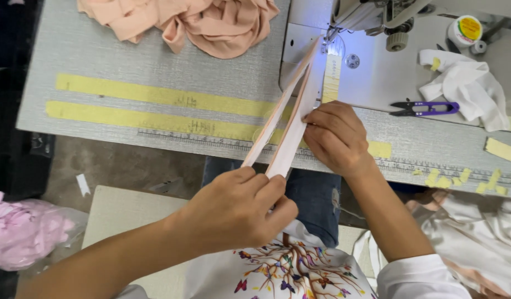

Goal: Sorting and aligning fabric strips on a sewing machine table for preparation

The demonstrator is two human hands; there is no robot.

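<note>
So there are two long narrow strips of pale peach fabric (293, 124) here, fanning out in a V from the needle area of the white sewing machine (377, 16) down toward the person. The left hand (239, 210) is closed around the near ends of both strips, pinching them between thumb and fingers just past the front edge of the grey textured desk (100, 50). The right hand (334, 137) sits further up, fingers curled and pressing on the right-hand strip where it crosses the desk edge, so it's gripping that one strip only as far as anyone can tell.

Other stuff around: one crumpled heap of peach cloth (200, 22) at the back of the desk, well apart from the hands. Two long yellow tape strips (156, 105) stuck side by side across the desk, with a printed ruler strip (200, 139) just below them. One pair of purple-handled thread snips (424, 107) lies on the machine bed, right next to one bunched white cloth (468, 86). One small round container with a yellow top (465, 29) stands behind that. A handful of little yellow tape scraps (449, 178) sit near the right front edge, too jumbled to count properly. One pink bundle in a clear bag (20, 230) is down on the floor on the left.
</note>
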